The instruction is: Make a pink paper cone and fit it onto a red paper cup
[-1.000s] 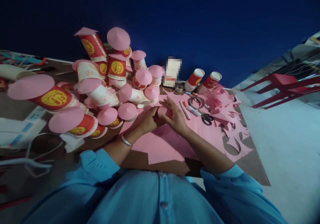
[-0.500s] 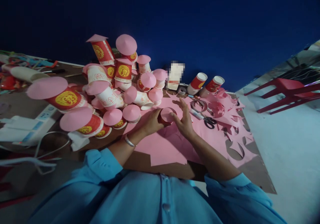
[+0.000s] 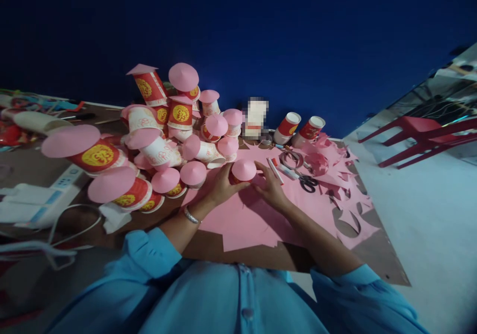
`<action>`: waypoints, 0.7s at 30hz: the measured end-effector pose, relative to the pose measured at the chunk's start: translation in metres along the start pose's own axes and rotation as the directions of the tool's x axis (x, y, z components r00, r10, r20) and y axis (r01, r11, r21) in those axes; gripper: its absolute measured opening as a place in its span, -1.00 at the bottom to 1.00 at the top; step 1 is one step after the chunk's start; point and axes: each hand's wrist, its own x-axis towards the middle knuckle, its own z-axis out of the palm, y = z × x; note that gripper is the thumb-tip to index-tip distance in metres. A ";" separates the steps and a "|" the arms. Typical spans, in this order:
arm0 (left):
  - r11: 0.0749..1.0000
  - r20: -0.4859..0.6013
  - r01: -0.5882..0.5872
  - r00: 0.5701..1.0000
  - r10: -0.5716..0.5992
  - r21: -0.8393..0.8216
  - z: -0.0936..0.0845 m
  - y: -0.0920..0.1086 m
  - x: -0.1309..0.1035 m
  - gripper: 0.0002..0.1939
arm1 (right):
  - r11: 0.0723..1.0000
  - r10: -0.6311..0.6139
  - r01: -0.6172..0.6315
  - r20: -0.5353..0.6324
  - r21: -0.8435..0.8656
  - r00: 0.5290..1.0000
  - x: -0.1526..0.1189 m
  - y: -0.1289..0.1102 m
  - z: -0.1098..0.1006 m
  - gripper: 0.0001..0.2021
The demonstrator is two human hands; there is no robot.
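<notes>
A red paper cup with a pink paper cone (image 3: 244, 169) on top stands between my two hands, over the pink sheets. My left hand (image 3: 221, 189) wraps round its left side, the thumb across the front. On the right side, my right hand (image 3: 274, 191) curves its fingers and thumb against the cup. Most of the cup's body is hidden by the hands and the cone. Pink paper sheets (image 3: 238, 224) lie beneath on the brown table. Just right of my right hand are a red-and-white marker (image 3: 275, 171) and black-handled scissors (image 3: 308, 183).
Several cone-topped paper cups (image 3: 181, 113) are heaped at the left. Two stacks of cups (image 3: 286, 127) stand at the back. Tape (image 3: 291, 160) and cut pink scraps (image 3: 352, 222) lie to the right. A white power strip (image 3: 55, 192) with cables sits far left; a red stool (image 3: 421, 130) stands beyond the table.
My right hand has come down from above the cup, its spread fingers now curved at the cup's right side. The cone top shows more fully. The whole view has shifted slightly.
</notes>
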 end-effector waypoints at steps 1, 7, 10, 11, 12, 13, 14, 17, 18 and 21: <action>1.000 0.017 0.006 1.000 -0.006 0.012 -0.001 0.000 0.000 -0.33 | 1.000 -0.007 0.007 0.022 -0.001 1.000 -0.001 0.000 0.002 -0.31; 0.997 0.120 -0.048 0.992 0.041 0.058 -0.005 0.000 0.001 -0.42 | 0.997 0.083 -0.083 0.032 -0.004 0.996 -0.004 0.001 0.014 -0.32; 0.995 0.099 -0.099 0.990 0.099 -0.011 -0.002 -0.004 0.001 -0.38 | 0.996 0.084 -0.083 0.022 -0.022 0.996 -0.003 0.003 0.014 -0.32; 0.993 0.088 -0.109 0.990 0.112 -0.039 0.000 -0.005 0.000 -0.34 | 0.996 0.082 -0.082 0.015 -0.033 0.997 -0.003 0.004 0.012 -0.32; 0.991 0.080 -0.115 0.990 0.120 -0.066 0.002 -0.007 0.000 -0.31 | 0.995 0.085 -0.084 0.003 -0.045 0.996 -0.002 0.005 0.011 -0.33; 0.990 0.078 -0.114 0.990 0.121 -0.089 0.003 -0.008 0.000 -0.30 | 0.994 0.091 -0.092 -0.015 -0.058 0.996 -0.001 0.006 0.009 -0.33; 0.989 0.084 -0.108 0.990 0.117 -0.102 0.005 -0.009 0.000 -0.29 | 0.992 0.097 -0.099 -0.032 -0.071 0.995 0.000 0.006 0.007 -0.33; 0.993 0.099 -0.086 0.991 0.094 -0.084 0.007 -0.011 0.000 -0.33 | 0.987 0.120 -0.126 -0.058 -0.103 0.991 0.003 0.008 0.002 -0.35; 0.994 0.101 -0.089 0.990 0.095 -0.060 0.007 -0.012 0.000 -0.33 | 0.985 0.131 -0.136 -0.052 -0.111 0.990 0.004 0.008 0.002 -0.37; 0.990 0.076 -0.140 0.987 0.140 0.001 0.008 -0.019 0.000 -0.33 | 0.980 0.168 -0.170 -0.030 -0.106 0.985 0.006 0.007 0.001 -0.39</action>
